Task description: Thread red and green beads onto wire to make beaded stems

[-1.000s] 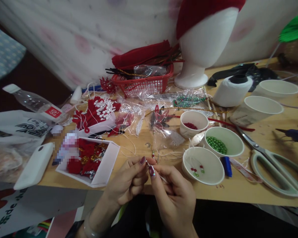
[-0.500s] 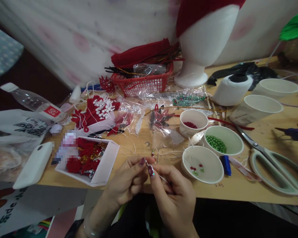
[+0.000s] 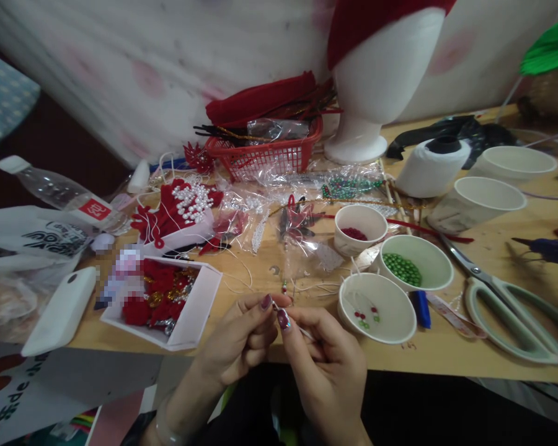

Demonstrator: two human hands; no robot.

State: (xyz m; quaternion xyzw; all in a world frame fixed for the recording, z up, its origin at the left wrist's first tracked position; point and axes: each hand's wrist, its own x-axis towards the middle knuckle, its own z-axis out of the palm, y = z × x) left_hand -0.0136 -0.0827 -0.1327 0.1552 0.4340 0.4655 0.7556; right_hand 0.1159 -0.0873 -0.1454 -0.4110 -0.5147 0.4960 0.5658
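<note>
Near the table's front edge, my left hand (image 3: 239,337) and my right hand (image 3: 328,359) meet, thumbs and forefingers pinched close together. Both grip a thin white cord (image 3: 305,333), whose end passes between the fingertips. A few small red and green beads (image 3: 284,287) are just beyond the fingertips. Right of my hands stands a cup (image 3: 400,334) with red and green beads on threads. Behind it are a cup of green beads (image 3: 402,269) and a cup of dark red beads (image 3: 353,233).
Large scissors (image 3: 483,275) lie at the right, beside a blue cap (image 3: 421,310). A white box (image 3: 199,310) of red ornaments is at the left, near a phone (image 3: 62,313). Further back are a red basket (image 3: 265,158), a foam head (image 3: 376,87) and a thread cone (image 3: 432,167).
The view has shifted very slightly, so the table items appear a little further left. My hands keep the same pinched pose on the cord.
</note>
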